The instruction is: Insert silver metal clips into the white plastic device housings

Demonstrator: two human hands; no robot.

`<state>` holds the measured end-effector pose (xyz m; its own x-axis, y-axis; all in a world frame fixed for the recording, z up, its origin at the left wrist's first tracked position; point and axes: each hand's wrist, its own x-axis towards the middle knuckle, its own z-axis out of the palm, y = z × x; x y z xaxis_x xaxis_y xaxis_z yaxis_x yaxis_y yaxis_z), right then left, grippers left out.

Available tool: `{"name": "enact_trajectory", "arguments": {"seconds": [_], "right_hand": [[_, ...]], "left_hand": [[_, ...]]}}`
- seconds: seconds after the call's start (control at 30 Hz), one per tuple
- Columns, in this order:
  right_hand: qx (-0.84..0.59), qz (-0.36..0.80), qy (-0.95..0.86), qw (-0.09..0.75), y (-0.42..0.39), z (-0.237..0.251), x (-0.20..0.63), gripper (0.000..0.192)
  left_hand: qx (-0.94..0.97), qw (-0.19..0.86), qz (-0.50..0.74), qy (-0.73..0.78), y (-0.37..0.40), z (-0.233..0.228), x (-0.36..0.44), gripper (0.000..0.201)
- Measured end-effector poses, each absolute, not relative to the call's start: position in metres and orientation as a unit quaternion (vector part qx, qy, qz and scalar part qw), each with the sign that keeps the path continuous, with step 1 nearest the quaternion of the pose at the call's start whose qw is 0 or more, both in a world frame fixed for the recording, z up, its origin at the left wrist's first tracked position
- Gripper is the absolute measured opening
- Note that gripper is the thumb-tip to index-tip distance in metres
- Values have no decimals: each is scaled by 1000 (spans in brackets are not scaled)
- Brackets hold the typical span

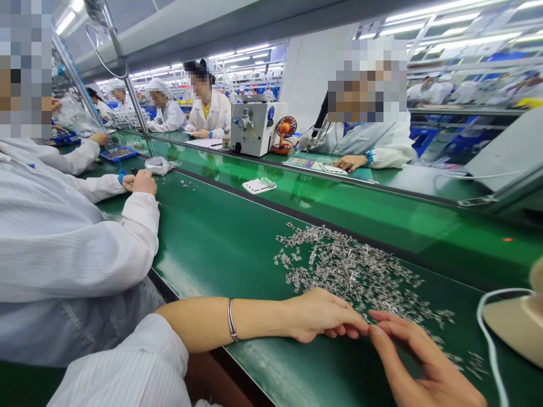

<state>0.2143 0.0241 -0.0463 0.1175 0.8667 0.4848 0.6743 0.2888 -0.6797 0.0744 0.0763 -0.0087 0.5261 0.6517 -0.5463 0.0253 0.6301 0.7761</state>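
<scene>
A wide heap of small shiny metal parts [352, 265] is spread over the green work surface [212, 237]. At its near edge, my left hand [324, 316] has its fingers bent and closed, with the thumb and forefinger tips pressed together. Coming in from the lower right, my right hand [428, 356] brings its thumb and forefinger close to the same spot, so the fingertips of both hands meet. Whatever is between these fingertips is too small or too hidden to make out. A metal bangle [231, 319] circles my left wrist.
Beyond the heap runs a green conveyor belt [331, 192] carrying a white piece with a circuit board [259, 185]. A co-worker's sleeve [85, 243] is close on my left. A white cable [487, 333] and a beige rounded object [515, 322] stand at the right.
</scene>
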Motion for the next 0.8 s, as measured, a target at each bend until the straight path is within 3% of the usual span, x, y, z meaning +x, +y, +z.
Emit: {"name": "enact_trajectory", "arguments": {"seconds": [0.4,0.8], "right_hand": [[-635,224,-603,427,27,-53,217,45],[-604,295,-592,445,29,-45,218,38]], "left_hand": [[435,763,213,428,75,-13,75,15],[388,781,195,449,77,-6,74,18]]}}
